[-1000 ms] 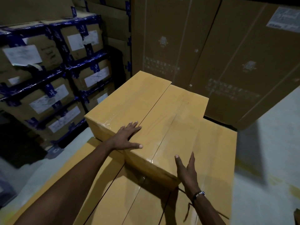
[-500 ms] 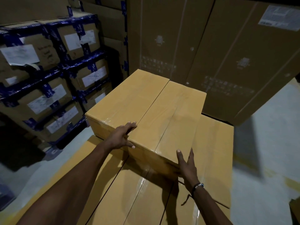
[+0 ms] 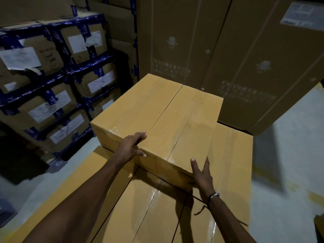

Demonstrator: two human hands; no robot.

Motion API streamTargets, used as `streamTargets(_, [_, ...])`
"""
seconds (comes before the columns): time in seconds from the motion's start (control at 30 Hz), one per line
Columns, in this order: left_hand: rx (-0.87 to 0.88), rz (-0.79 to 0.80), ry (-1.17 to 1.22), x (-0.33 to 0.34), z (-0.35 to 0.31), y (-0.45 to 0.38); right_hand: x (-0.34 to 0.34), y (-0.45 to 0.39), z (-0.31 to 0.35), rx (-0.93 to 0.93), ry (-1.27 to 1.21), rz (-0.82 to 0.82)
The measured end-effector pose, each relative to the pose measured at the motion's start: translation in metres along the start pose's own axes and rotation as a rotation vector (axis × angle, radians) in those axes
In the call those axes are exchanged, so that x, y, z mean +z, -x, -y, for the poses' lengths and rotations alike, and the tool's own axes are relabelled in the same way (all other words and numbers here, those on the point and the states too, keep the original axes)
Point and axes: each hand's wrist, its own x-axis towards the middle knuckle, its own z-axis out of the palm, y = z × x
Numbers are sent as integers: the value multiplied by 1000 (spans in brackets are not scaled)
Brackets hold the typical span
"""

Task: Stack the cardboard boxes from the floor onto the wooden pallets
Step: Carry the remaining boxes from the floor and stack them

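— Dim warehouse floor (image 3: 289,155), tall cartons (image 3: 228,50) behind. And the box?
— Tan cardboard box (image 3: 157,116), clear-taped, sits atop the lower boxes (image 3: 140,216) — left hand (image 3: 130,146) flat on its near edge, right hand (image 3: 201,176) open against the corner.

To your left stands a stack of brown cartons bound with blue tape (image 3: 52,95), each bearing a white paper label (image 3: 19,57); the writing is too blurred to read. Ahead and to your right rise two tall brown cartons (image 3: 177,46) side by side, printed with faint pale markings, the right one carrying a pale label (image 3: 302,16) near its top corner. You see pale grey floor (image 3: 289,155) at right and lower left.
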Motion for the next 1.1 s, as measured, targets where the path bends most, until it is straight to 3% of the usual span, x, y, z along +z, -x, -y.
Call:
streamTargets(0.2, [-77, 59, -69, -4, -7, 3, -4, 1, 2, -19, 33, 43])
streamTargets(0.33, [-149, 200, -282, -18, -50, -3, -30, -1, 11, -18, 33, 92])
streamTargets(0.43, [-208, 249, -310, -23, -86, -6, -67, -2, 30, -45, -20, 52])
streamTargets(0.83, [-324, -64, -96, -33, -249, 50, -216, 7, 149, -174, -98, 177])
streamTargets(1.1, [-299, -165, -45, -44, -371, 124, -309, 98, 148, -214, -116, 269])
